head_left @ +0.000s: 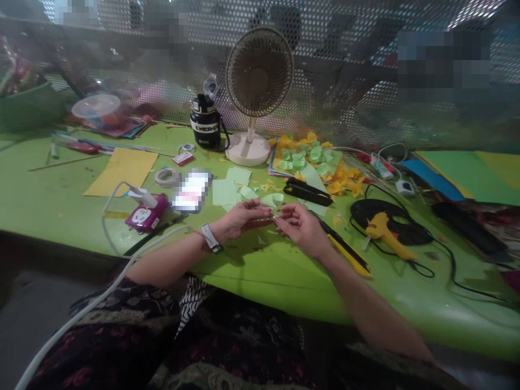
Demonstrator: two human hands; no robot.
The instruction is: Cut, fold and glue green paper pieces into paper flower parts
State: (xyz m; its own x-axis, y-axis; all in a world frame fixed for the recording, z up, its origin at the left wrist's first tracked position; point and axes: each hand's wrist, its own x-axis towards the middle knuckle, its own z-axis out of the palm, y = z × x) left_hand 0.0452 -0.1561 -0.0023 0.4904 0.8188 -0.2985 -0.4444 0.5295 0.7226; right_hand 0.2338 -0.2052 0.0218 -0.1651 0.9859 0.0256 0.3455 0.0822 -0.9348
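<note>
My left hand [248,215] and my right hand [299,225] meet above the front of the green table [244,271]. The fingers of both are pinched together, fingertips almost touching; whatever small piece lies between them is too small to make out. Just behind the fingertips is a curved pale green paper piece [273,200], and I cannot tell whether they touch it. Several pale green paper squares [223,192] lie beyond my left hand. A black stapler-like tool [307,192] rests behind my right hand, and a yellow-and-black utility knife [348,254] sits beside the right wrist.
A fan [259,73] and dark bottle [205,122] stand at the back. Green and orange paper shapes [312,157] are heaped nearby. Right lies a yellow glue gun [388,235] with its cord; left, a phone [192,189], tape roll [167,177] and purple power adapter [147,214] with a white cable.
</note>
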